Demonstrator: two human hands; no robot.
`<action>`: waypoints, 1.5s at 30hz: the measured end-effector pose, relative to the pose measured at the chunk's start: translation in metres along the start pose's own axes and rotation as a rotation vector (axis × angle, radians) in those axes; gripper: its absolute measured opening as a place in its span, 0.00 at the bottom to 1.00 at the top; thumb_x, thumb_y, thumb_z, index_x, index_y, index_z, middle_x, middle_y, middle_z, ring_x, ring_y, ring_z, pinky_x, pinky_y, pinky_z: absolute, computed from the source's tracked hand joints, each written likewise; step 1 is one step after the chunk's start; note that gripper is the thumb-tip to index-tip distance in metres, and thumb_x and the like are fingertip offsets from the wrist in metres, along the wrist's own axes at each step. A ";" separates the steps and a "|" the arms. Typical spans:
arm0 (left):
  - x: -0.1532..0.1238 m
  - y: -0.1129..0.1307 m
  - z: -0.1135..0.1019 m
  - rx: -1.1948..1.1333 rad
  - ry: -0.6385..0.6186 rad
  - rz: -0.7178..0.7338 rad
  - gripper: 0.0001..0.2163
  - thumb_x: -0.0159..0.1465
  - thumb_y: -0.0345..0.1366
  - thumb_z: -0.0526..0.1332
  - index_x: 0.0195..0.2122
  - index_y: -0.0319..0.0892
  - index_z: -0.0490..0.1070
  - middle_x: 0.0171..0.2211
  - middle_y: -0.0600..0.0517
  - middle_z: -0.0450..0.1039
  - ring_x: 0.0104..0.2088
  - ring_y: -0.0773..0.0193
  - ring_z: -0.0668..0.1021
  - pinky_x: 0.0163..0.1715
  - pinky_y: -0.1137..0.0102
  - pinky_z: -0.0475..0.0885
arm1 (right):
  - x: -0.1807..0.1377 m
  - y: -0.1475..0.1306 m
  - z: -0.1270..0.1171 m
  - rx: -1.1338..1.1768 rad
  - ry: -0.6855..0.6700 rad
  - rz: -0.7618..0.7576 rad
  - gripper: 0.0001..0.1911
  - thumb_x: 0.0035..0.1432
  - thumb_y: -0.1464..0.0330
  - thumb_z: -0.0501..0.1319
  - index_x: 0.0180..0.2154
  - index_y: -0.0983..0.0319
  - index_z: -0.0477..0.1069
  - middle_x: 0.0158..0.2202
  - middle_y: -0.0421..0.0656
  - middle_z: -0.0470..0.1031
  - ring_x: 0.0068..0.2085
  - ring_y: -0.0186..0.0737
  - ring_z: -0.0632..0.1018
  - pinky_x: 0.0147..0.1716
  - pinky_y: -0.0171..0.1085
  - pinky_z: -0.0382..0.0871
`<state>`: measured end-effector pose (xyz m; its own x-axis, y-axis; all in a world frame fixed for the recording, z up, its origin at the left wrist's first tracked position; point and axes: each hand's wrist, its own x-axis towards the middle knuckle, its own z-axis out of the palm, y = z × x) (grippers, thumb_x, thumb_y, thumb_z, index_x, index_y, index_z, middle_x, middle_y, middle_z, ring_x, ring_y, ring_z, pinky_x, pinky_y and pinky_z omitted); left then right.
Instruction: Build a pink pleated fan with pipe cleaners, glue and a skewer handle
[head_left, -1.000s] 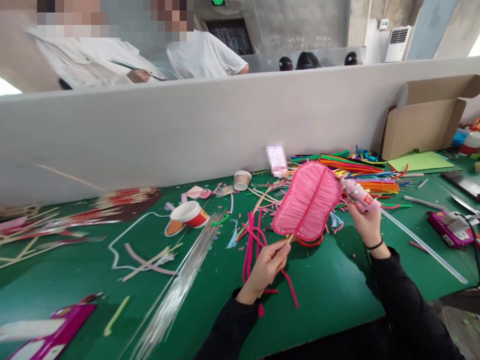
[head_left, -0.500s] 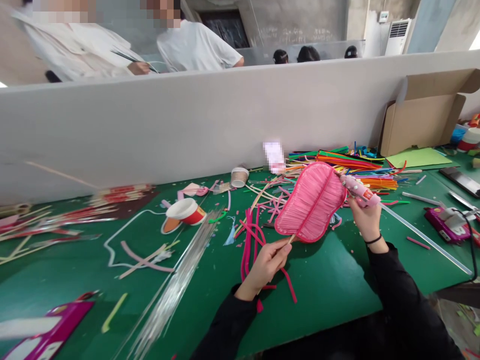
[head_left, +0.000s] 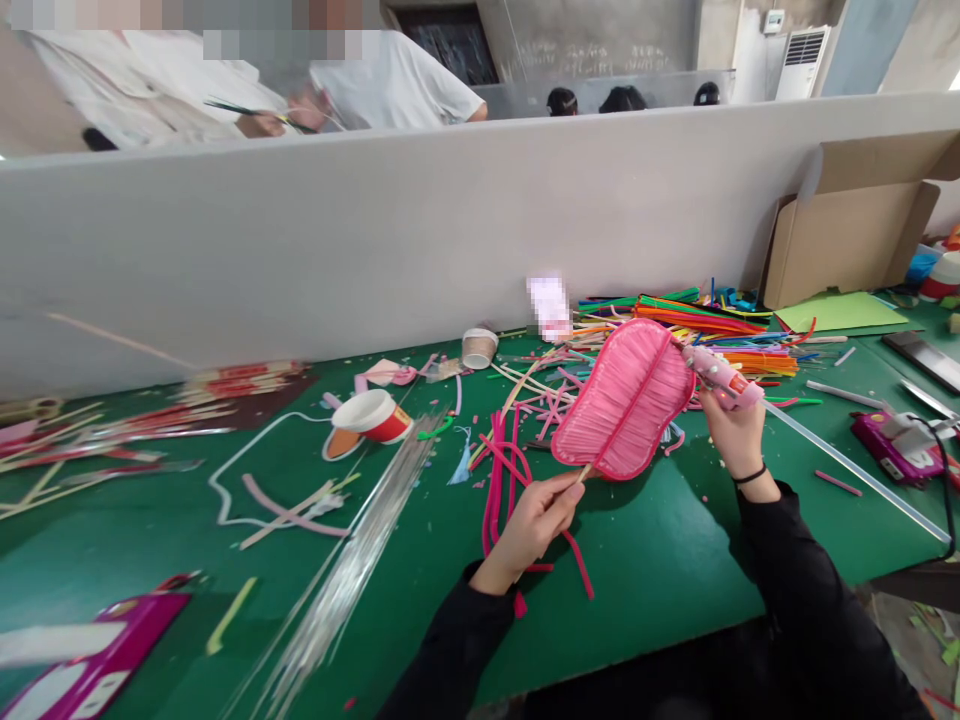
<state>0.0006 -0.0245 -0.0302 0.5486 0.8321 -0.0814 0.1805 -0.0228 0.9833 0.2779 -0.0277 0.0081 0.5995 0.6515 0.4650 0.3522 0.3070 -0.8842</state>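
A pink hand fan [head_left: 626, 405] with a darker pink rim and centre rib is held tilted above the table. My left hand [head_left: 541, 522] is closed round its thin wooden stick handle, just below the fan's lower edge. Closed in my right hand [head_left: 735, 430] is a pink hot glue gun [head_left: 720, 375], its nozzle at the fan's upper right edge. Whether the nozzle touches the rim I cannot tell. A long clear glue stick [head_left: 855, 470] reaches out of the gun's back to the lower right. Bright pink pipe cleaners [head_left: 495, 480] lie beside my left hand.
The green table [head_left: 645, 590] carries a bundle of thin wires [head_left: 360, 540], paper cups [head_left: 375, 415] and coloured pipe cleaners [head_left: 697, 315]. Purple power strips [head_left: 896, 450] lie at both sides. A cardboard box [head_left: 847, 230] leans on the white partition [head_left: 337, 250]; people are behind it.
Both hands, the fan and the glue gun keep nearly the same pose. The view has shifted slightly, and a person's hands behind the partition have moved.
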 end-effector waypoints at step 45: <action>-0.001 0.003 0.000 -0.006 0.069 0.009 0.30 0.64 0.56 0.58 0.51 0.31 0.74 0.13 0.63 0.51 0.14 0.73 0.53 0.15 0.74 0.47 | -0.001 -0.002 -0.004 -0.063 -0.030 -0.039 0.16 0.49 0.67 0.60 0.40 0.61 0.79 0.39 0.44 0.83 0.43 0.50 0.81 0.43 0.45 0.78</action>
<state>0.0006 -0.0258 -0.0274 0.4921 0.8684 -0.0616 0.1706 -0.0268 0.9850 0.2792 -0.0316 0.0096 0.5633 0.6605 0.4965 0.4196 0.2891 -0.8605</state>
